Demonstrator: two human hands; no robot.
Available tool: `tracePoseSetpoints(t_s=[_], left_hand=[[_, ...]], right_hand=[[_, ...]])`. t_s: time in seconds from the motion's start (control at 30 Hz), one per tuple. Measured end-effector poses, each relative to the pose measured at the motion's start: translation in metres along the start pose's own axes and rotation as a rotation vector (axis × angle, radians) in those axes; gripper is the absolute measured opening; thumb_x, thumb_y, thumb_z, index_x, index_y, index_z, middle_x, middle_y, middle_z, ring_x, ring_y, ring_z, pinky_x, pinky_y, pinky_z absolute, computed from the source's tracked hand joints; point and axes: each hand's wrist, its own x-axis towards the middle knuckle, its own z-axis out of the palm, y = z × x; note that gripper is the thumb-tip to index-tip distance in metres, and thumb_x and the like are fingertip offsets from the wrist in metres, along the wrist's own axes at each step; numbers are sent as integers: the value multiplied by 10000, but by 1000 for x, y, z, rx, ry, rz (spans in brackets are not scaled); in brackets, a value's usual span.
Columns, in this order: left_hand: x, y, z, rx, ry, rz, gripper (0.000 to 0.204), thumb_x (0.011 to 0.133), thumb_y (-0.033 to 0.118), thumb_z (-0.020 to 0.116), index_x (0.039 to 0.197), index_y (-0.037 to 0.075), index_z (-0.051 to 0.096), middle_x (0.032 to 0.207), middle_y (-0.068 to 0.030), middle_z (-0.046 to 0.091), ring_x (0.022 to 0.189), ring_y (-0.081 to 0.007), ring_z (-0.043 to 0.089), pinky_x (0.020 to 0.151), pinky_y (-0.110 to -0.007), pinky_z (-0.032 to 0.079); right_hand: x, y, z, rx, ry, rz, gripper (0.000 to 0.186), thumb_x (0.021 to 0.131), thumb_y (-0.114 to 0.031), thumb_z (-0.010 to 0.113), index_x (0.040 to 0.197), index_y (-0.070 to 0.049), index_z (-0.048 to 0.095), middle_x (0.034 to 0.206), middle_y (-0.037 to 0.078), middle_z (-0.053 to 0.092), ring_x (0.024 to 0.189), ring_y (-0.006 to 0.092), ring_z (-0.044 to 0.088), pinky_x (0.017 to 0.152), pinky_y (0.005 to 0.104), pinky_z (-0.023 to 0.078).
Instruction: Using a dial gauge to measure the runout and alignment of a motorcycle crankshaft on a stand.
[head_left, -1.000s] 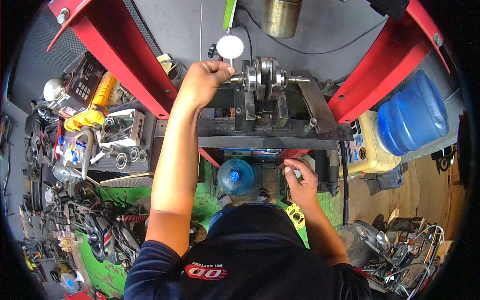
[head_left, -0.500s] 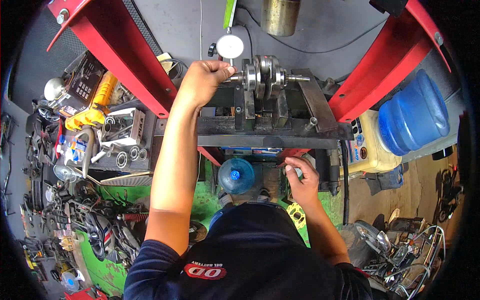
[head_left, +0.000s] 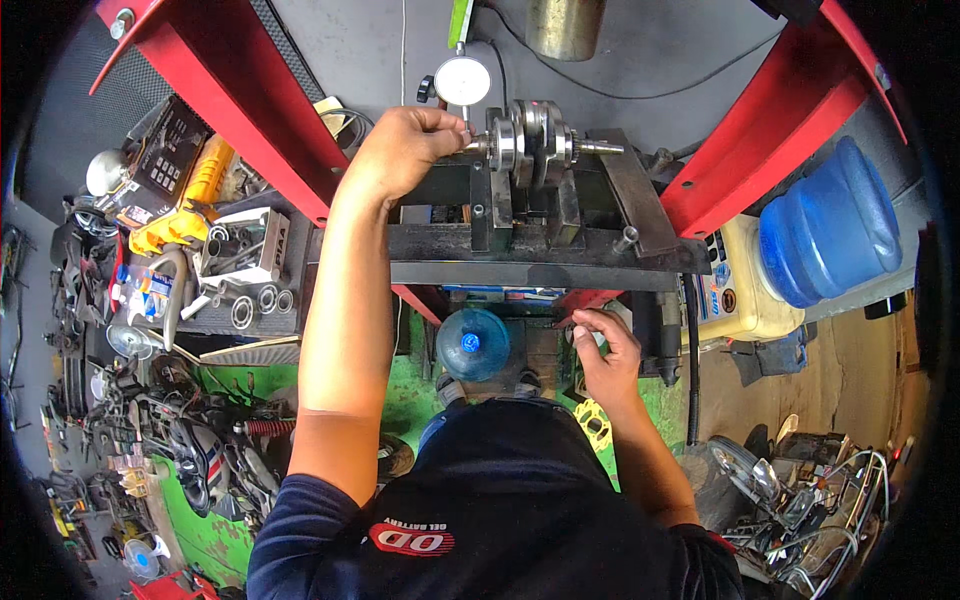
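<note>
A steel crankshaft point(head_left: 545, 150) lies across two dark metal supports point(head_left: 565, 207) on a black bench frame. My left hand point(head_left: 405, 150) reaches to its left end, thumb and fingers closed round the shaft stub. Just above those fingertips stands a dial gauge point(head_left: 463, 80) with a round white face, its stem pointing down at the shaft; the exact contact is hidden by my fingers. Lower, in front of the bench's right part, my right hand point(head_left: 608, 355) hangs in the air with fingers loosely bent and thumb apart; nothing shows in it.
Red press posts point(head_left: 235, 110) rise left and right of the bench. Bearings and sleeves point(head_left: 243, 312) crowd the left table. A blue water jug point(head_left: 830, 225) leans by a cream container point(head_left: 745, 290) at right. Another jug point(head_left: 472, 345) stands near my feet.
The view has shifted slightly. My left hand stays at the crankshaft's end, its fingers turned a little. My right hand keeps almost the same pose.
</note>
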Motion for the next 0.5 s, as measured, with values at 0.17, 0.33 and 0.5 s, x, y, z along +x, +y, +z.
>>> tracePoseSetpoints(t_s=[0.17,0.33,0.5], left_hand=[[3,-4,1,-48,39,7,264,910,139,744,1092,-48,778,936,-59,766,875,-127,674,849,-282,530],[1,4,-3,-63,23,-13,292,954,135,717,1173,-55,749,1083,-85,774,1033,-152,695,994,-284,496],[3,1,-3,2,20,24,252,952,175,738,1086,-34,783,1021,-56,774,966,-137,681,955,-282,495]], right_hand=[[-2,1,1,-3,-19,9,197,949,-18,715,1143,-12,745,1026,118,744,943,219,720,877,333,554],[-3,2,1,13,-13,13,206,951,-22,715,1155,-10,741,1034,119,742,945,214,721,876,331,556],[-4,4,2,6,-22,14,206,955,-24,713,1158,-8,740,1035,119,742,949,211,722,878,329,557]])
